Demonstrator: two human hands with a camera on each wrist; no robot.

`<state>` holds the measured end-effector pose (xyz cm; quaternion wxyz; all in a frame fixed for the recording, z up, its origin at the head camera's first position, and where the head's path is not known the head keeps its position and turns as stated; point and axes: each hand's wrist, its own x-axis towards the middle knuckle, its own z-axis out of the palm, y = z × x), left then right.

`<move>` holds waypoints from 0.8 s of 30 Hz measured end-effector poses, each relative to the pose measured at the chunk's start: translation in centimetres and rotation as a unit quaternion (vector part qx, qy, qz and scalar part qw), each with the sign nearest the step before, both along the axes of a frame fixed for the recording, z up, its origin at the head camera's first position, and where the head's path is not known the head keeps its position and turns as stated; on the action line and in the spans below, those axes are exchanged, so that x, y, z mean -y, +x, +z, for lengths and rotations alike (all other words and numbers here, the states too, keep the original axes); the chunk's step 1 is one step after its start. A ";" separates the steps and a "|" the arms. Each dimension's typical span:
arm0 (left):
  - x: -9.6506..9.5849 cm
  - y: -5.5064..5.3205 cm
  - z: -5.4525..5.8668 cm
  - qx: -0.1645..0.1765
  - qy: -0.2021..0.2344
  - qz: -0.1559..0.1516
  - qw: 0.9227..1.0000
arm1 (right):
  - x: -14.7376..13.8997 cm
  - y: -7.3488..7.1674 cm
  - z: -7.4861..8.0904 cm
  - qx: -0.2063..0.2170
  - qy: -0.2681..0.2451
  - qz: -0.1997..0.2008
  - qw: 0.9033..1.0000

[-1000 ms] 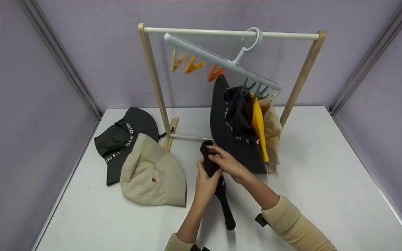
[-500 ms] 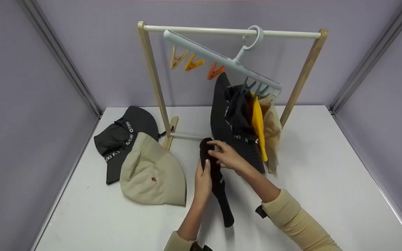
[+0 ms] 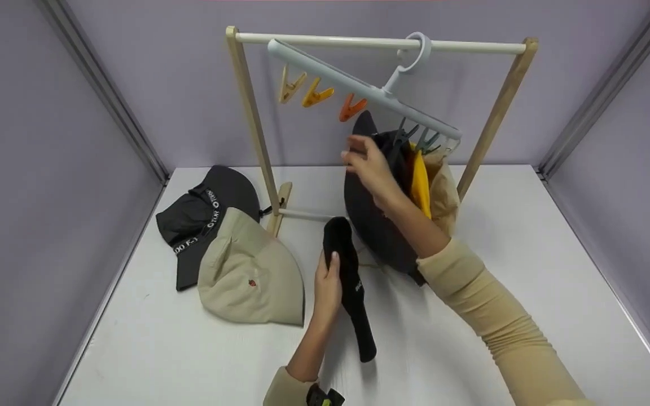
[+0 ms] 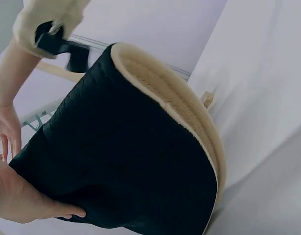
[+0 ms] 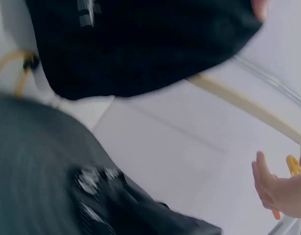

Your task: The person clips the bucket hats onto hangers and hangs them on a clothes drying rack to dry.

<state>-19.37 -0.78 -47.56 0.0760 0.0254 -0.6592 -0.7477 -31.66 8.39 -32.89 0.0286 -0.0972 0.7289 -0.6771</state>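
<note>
My left hand (image 3: 328, 287) grips a black hat (image 3: 348, 276) near its upper end, above the table. In the left wrist view the hat's cream lining (image 4: 165, 93) shows at its opening, and the thumb lies on the black outside. My right hand (image 3: 371, 169) is raised, holding nothing, with its fingers below an orange clip (image 3: 352, 107) on a light blue hanger (image 3: 330, 72). Its forearm passes in front of a dark wide-brimmed hat (image 3: 364, 220) that hangs from the hanger. The right wrist view shows the fingers (image 5: 262, 178) apart from one another.
A wooden rack with a white rail (image 3: 325, 39) carries the hanger, which slopes down to the right. Yellow (image 3: 421, 186) and tan (image 3: 442, 194) hats hang at its lower end. Beige (image 3: 251, 282) and dark (image 3: 235, 186) hats overlap on the table at left.
My right hand has left the black hat and moved up towards the orange clip. The left hand keeps hold of the hat, almost in place.
</note>
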 end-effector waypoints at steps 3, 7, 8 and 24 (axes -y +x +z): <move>0.0 0.0 0.0 -0.003 0.005 0.003 1.000 | 0.0 -1.3 2.0 0.038 -0.033 -0.016 0.999; 0.0 -0.1 -0.1 -0.007 0.011 0.002 1.000 | -0.1 -2.9 3.2 0.106 -0.131 -0.013 0.986; 0.0 0.0 -0.1 -0.008 0.012 0.002 1.000 | -0.1 -3.2 3.3 0.115 -0.165 -0.011 0.979; -0.2 0.0 -0.1 -0.002 0.015 0.000 1.000 | 0.9 -4.5 0.0 -0.001 -0.456 0.080 0.887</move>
